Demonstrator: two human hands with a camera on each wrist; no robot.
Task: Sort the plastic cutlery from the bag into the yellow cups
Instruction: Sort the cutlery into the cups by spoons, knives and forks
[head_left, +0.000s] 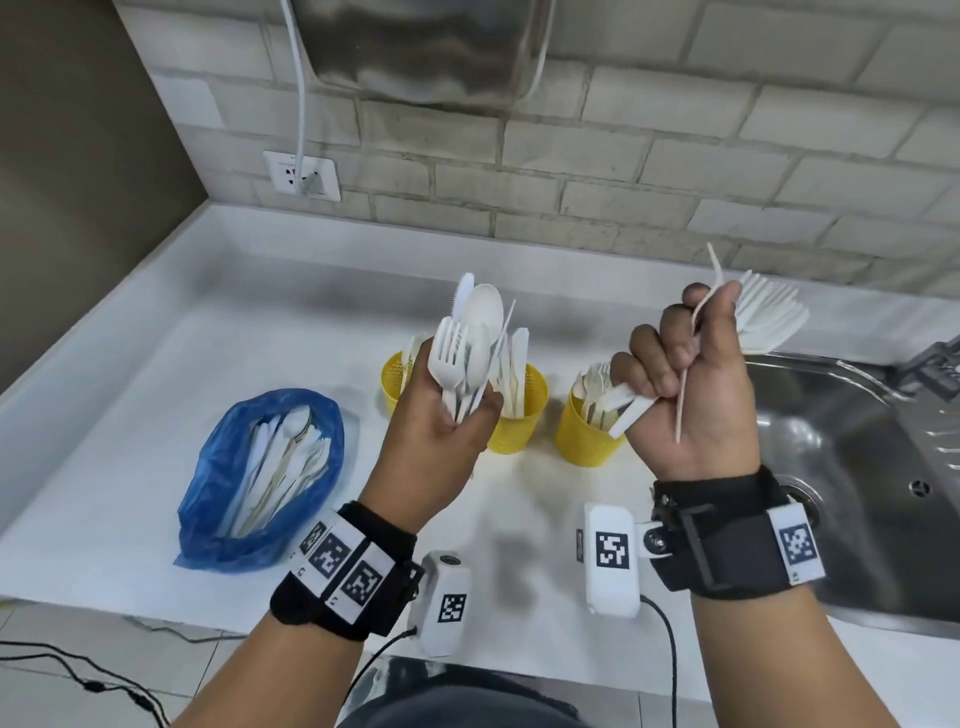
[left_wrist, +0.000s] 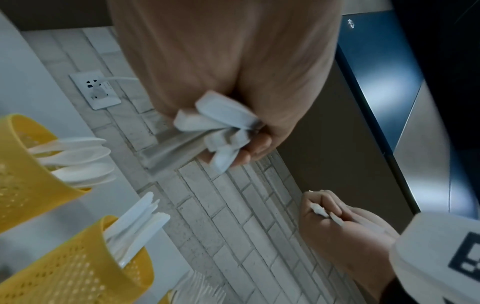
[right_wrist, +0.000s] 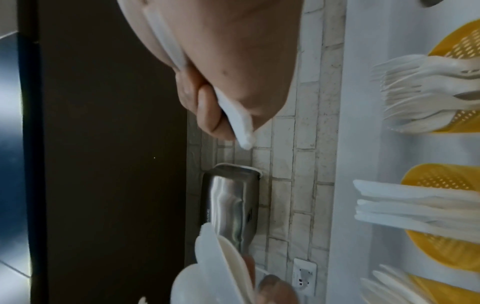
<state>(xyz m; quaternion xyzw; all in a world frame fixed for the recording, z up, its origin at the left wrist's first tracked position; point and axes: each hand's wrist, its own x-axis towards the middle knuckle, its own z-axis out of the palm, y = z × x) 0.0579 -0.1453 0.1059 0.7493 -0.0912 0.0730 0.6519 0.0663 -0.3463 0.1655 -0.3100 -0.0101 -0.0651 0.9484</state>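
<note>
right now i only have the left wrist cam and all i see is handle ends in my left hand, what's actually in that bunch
observer: The left hand grips a mixed bunch, heads up: forks, spoons and a serrated knife.
operator: and the right hand, i just get a fist with a white sliver in it
observer: The right hand grips several forks, fanned out above the thumb.
operator: anything left in the bag, can't see it at all
observer: Yes. The blue bag lies open on the counter, left of the yellow cups, with white cutlery inside.
</note>
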